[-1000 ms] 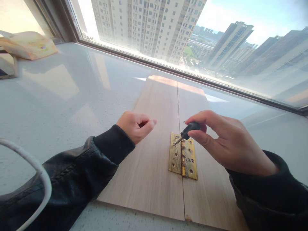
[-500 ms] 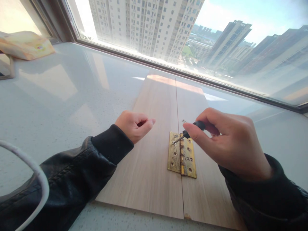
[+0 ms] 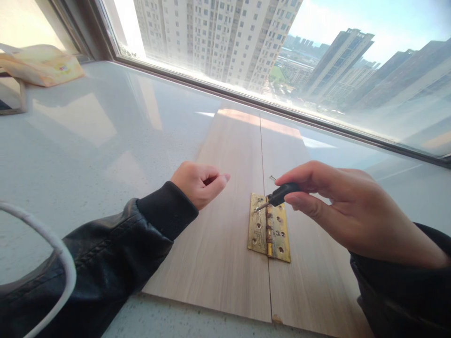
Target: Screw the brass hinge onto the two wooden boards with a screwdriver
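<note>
My right hand [image 3: 348,206] pinches a short screwdriver [image 3: 284,192] by its black handle between thumb and fingers. Its metal shaft slants down to the left, and the tip meets a hole in the upper left leaf of a brass butt hinge [image 3: 260,230]. The hinge lies open and flat across the seam of two pale wooden boards [image 3: 225,263]. A small screw [image 3: 272,178] lies just above the hinge, beside the screwdriver handle. My left hand [image 3: 200,184] is curled closed over the left board; whatever its fingers may hold is hidden.
The boards rest on a white speckled sill [image 3: 116,141] below a large window. A white cable [image 3: 66,263] loops over my left sleeve. A yellowish packet [image 3: 45,68] stands in the far left corner.
My right hand has shifted to the right and opened its pinch along the handle, showing more of it. The screwdriver tip stays at the same hinge hole. My left hand keeps its pose.
</note>
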`<state>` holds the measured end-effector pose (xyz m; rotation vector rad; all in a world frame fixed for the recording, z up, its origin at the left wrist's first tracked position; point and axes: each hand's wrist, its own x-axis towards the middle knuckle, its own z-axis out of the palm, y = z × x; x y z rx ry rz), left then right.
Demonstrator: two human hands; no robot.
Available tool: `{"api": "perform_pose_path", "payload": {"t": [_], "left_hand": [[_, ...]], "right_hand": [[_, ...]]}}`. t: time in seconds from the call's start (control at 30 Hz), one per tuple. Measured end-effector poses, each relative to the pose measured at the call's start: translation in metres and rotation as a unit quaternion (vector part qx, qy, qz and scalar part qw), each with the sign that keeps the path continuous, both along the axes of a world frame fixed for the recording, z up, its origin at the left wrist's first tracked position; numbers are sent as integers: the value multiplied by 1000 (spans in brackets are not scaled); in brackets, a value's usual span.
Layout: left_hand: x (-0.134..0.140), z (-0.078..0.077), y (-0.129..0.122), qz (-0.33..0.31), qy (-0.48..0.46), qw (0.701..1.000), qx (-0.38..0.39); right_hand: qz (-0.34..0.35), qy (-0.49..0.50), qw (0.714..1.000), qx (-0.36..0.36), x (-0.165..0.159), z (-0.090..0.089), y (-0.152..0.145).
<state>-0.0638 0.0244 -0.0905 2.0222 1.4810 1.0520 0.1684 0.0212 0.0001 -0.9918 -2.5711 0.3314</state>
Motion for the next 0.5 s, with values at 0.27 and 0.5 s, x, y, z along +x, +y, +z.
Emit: {"api": "perform_pose_path", "payload": {"t": [0.27,0.5], "left_hand": [[-1,-1,0,-1,9,1000,6],[-1,-1,1,4,10,1000,6]], "right_hand": [[-107,-28,988,103,-9,-4,-4],[-121,-60,975,178,-12,-6,-6]]}}
